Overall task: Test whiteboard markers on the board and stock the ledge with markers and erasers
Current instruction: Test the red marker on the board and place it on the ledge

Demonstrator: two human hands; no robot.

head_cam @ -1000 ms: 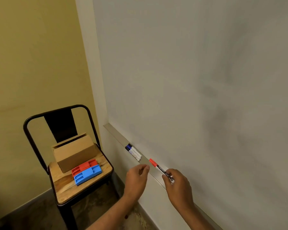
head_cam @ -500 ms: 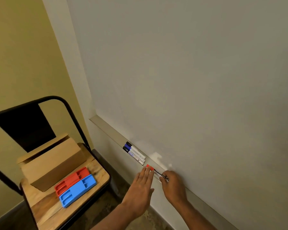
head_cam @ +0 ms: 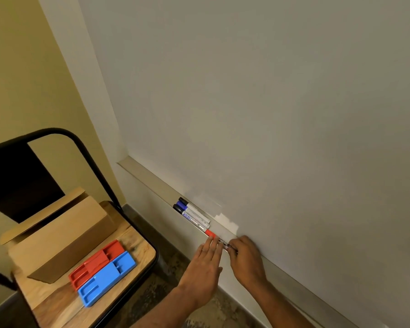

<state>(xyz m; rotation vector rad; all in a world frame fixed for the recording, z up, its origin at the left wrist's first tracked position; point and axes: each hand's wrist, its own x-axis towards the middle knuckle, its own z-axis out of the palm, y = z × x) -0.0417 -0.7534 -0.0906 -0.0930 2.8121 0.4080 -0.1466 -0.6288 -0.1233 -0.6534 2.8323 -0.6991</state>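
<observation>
Pinched at its rear end by right hand (head_cam: 246, 259), red-capped marker (head_cam: 211, 233) lying along ledge (head_cam: 152, 179), just behind the other capped markers (head_cam: 194, 214), likely to keep one row. Steadied near the cap by straight fingers of left hand (head_cam: 207, 263). On chair seat (head_cam: 57, 301): red eraser (head_cam: 97, 259), blue eraser (head_cam: 107, 278), open cardboard box (head_cam: 62, 233), inside hidden.

Dim rm: yellow wall (head_cam: 21, 67) on left, black metal chair (head_cam: 81, 147) w/ wood seat, mottled dark floor (head_cam: 159, 287).
</observation>
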